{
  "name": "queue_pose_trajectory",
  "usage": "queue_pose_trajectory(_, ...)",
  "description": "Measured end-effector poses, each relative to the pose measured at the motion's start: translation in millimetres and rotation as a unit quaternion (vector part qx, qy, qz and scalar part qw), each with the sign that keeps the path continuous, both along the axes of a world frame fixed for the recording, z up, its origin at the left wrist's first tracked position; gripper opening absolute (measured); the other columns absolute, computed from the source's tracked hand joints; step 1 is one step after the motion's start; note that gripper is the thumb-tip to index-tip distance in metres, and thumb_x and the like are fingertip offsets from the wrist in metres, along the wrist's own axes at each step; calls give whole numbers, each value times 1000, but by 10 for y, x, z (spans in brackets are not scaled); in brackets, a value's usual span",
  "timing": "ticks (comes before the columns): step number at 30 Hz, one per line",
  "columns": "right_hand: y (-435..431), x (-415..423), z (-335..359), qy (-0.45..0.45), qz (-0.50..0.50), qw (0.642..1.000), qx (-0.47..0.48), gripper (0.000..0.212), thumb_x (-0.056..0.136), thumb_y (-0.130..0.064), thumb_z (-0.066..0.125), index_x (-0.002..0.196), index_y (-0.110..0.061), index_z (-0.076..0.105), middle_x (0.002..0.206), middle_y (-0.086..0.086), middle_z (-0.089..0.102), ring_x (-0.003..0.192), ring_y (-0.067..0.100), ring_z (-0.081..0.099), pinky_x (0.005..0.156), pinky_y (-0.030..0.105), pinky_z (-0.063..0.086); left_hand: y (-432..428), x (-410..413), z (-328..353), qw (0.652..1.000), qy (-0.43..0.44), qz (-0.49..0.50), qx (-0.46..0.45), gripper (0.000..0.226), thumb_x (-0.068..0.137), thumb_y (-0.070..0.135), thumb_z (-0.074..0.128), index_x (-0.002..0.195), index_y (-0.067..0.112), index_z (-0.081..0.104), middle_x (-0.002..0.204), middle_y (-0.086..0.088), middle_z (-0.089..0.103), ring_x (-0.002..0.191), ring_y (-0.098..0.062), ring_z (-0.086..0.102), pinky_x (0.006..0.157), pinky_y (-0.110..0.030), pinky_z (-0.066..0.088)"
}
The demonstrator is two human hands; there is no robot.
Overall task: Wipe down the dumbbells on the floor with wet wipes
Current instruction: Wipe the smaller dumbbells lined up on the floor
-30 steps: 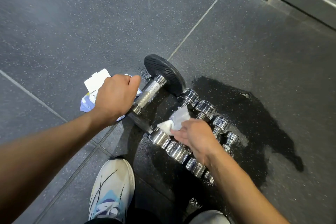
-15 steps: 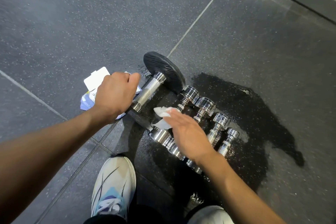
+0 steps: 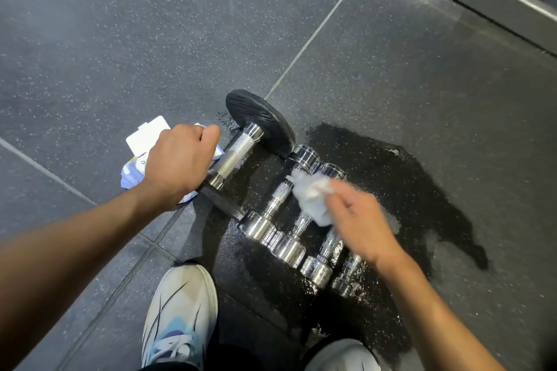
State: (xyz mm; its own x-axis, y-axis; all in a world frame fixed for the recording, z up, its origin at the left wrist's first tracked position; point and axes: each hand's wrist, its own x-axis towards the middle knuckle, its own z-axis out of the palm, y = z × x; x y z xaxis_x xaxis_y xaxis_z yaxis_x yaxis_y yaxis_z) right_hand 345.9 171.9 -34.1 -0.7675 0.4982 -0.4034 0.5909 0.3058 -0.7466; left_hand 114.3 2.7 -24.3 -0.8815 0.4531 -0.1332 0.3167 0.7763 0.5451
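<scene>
— What has the right hand [image 3: 361, 220] got?

— A wet wipe [image 3: 312, 199], bunched in its grip and pinched at the fingertips. It's pressed down near the far heads of the chrome dumbbells [image 3: 286, 247].

— Where are they, exactly?

— Centre of the frame: four small ones lying side by side, touching, in a row that slants toward the lower right. They sit on a dark wet patch [image 3: 407, 178] of the floor [image 3: 120, 39]. I'd guess they're packed together so one pass of the wipe runs from bar to bar.

— And the left hand [image 3: 177, 163]?

— Its grip is closed, curled over the near plate of the black-plate dumbbell [image 3: 238, 156], just left of the row. It looks like a brace to stop that one rolling and to prop the person leaning in.

— The white thing under that wrist?

— The wipes pack [image 3: 141, 141], flap up, left of centre. It's close by, presumably for a fresh sheet.

— Much left to do?

— I'd say so. The wipe is on only one end of the row.
</scene>
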Motion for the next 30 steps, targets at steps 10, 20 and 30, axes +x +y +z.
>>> queue_pose_trajectory(10,457,-122,-340,-86,89,974,192,40,110,-26,33,149,-32,44,156,9,45,110,21,61,98,37,51,13,20,23,999,-18,26,-5,48,87,39,34,52,7,41,59,-19,53,68,-43,51,64,-46,48)
queue_pose_trajectory(20,50,-89,-438,-15,49,969,241,58,110,-25,37,162,-24,12,149,7,53,134,32,50,101,45,49,-13,11,5,1000,17,-9,20,45,96,34,39,54,18,32,62,-22,49,63,-32,39,63,-50,46)
queue_pose_trajectory(30,294,-113,-610,-34,63,920,385,22,105,-32,52,110,-17,68,116,6,49,99,25,46,67,37,54,2,1,-24,1000,3,17,16,46,94,29,41,51,14,31,52,-12,37,64,-39,37,60,-43,38)
